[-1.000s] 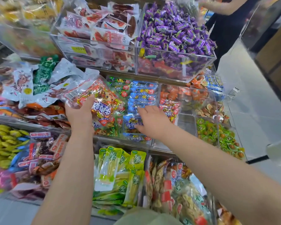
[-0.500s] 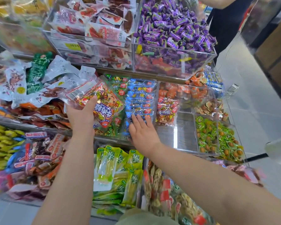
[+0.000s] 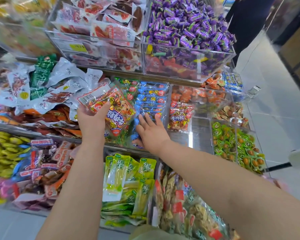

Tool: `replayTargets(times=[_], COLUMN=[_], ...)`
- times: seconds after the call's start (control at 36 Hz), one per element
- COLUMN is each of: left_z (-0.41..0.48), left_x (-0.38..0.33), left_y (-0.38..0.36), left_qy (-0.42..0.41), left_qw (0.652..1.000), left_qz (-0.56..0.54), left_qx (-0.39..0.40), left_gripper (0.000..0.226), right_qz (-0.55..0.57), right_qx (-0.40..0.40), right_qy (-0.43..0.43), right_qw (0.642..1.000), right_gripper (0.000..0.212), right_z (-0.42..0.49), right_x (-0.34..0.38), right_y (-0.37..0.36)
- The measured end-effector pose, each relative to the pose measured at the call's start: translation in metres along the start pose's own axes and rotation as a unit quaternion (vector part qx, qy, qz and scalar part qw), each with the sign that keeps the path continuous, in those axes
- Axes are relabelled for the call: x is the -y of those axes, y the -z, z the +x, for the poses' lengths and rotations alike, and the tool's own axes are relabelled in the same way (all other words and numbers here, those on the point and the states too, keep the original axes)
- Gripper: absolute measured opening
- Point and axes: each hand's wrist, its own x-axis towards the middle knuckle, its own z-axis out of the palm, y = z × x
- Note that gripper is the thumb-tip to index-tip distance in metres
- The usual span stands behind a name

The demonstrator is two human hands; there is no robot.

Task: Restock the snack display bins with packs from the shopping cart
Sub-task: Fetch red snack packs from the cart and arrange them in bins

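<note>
Slid left since a second ago, the right hand (image 3: 151,134) lies flat, fingers spread, on blue packs (image 3: 152,99). The left hand (image 3: 92,118) grips a shiny red-and-gold pack (image 3: 118,116), tilted above the middle bin (image 3: 119,147).

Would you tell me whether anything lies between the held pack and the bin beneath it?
Nothing loose; green packs already fill the bin under the pack, and the right hand rests on blue packs alongside.
</note>
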Motion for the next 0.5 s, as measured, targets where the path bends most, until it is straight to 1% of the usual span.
replayTargets(times=[0.11, 0.19, 0.25, 0.33, 0.39, 0.42, 0.47, 0.5], left_z=[-0.006, -0.010, -0.013, -0.017, -0.021, -0.024, -0.030, -0.033], left_x=[0.000, -0.003, -0.005, -0.009, -0.012, -0.014, -0.017, -0.019], left_y=[0.000, 0.002, 0.002, 0.000, -0.004, -0.008, -0.016, -0.021], left_qy=[0.000, -0.004, -0.009, -0.006, 0.005, 0.008, 0.001, 0.002], left_qw=[1.000, 1.000, 1.000, 1.000, 1.000, 0.999, 0.997, 0.997], left_qz=[-0.006, -0.017, -0.022, -0.028, -0.025, -0.030, -0.053, -0.063], left_qx=[0.012, 0.006, 0.002, 0.004, 0.015, 0.025, 0.047, 0.055], left_gripper=[0.092, 0.090, 0.092, 0.098, 0.099, 0.096, 0.083, 0.080], right_qz=[-0.019, -0.038, -0.015, 0.096, 0.187, 0.234, 0.346, 0.412], right_qx=[0.036, 0.030, 0.026, 0.015, -0.002, -0.019, -0.079, -0.113], right_qy=[-0.025, -0.030, -0.015, 0.008, 0.009, 0.006, -0.020, -0.048], right_qw=[0.999, 0.998, 0.999, 0.995, 0.982, 0.972, 0.935, 0.903], right_gripper=[0.066, 0.072, 0.075, 0.083, 0.089, 0.087, 0.067, 0.054], right_z=[0.019, 0.016, 0.008, -0.008, -0.021, -0.027, -0.040, -0.047], right_x=[0.003, 0.007, 0.002, -0.010, -0.020, -0.025, -0.037, -0.043], right_y=[0.006, 0.004, 0.007, 0.021, 0.031, 0.036, 0.041, 0.042])
